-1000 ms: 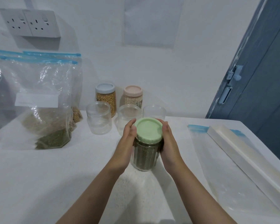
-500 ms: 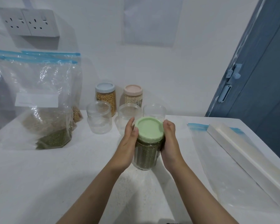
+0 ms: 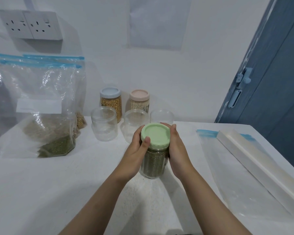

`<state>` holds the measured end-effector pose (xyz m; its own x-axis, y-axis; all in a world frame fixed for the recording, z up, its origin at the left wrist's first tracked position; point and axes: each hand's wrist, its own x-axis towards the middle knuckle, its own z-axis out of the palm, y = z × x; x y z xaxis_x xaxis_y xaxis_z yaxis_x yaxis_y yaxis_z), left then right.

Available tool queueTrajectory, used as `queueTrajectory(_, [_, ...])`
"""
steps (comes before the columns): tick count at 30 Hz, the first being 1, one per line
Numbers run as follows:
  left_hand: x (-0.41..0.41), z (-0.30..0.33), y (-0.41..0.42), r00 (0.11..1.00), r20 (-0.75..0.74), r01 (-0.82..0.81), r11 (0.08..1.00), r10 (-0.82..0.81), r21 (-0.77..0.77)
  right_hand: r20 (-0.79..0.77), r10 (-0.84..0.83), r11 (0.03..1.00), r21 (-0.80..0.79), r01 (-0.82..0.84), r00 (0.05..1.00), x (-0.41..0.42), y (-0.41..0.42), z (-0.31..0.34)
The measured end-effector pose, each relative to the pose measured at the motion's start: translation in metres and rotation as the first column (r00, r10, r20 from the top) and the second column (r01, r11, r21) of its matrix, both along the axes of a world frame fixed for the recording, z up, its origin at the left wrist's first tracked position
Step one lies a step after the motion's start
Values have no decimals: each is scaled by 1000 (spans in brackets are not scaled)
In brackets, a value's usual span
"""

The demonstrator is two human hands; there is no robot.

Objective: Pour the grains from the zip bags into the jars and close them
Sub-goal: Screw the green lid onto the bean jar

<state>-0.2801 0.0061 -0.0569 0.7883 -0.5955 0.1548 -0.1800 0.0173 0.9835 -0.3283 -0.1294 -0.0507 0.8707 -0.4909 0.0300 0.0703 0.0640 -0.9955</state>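
While both hands clasp it, the jar of green grains (image 3: 153,164) stands upright directly between them, long axis vertical, base apparently on the white table (image 3: 58,184). Left hand (image 3: 136,155) wraps the jar's left wall, its thumb tip lying up on the edge of the green lid (image 3: 155,135). Right hand (image 3: 177,150) cups the right wall and the lid's rim, fingers curling round the far side. Neither hand is nearer; the jar sits on the midline, equally close to each.

Lid looks seated flat and level. Whether it is fully tightened cannot be told.

Judgement: the closing step on this jar is at or near its end. Any further twist turns about the vertical axis, one hand bracing the body while the other works the rim.

Beyond the hands, three clear jars without lids: one ahead-left (image 3: 104,126), one just behind the lid (image 3: 134,122), one ahead-right (image 3: 162,117). Further back, two filled, capped jars, blue lid (image 3: 110,103) and pink lid (image 3: 139,101). Far left of the left hand, zip bags (image 3: 37,106) lean upright, grain in the bottoms. Right of the right hand, an emptied flat bag (image 3: 244,180) lies under a white box (image 3: 261,168).
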Motion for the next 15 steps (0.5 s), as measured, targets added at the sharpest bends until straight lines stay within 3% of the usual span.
queueTrajectory(6, [2,-5,1,1000,-24,-9,1000,10,19,-5,-63,998,6,63,998,1,3,-3])
queueTrajectory(11, [2,-3,1,998,-67,-16,1000,16,-7,124,-66,979,202,40,990,-5,3,-5])
queueTrajectory(15, [2,-2,-2,998,-63,6,1000,-8,-30,134,-85,953,300,41,987,-7,-2,-7])
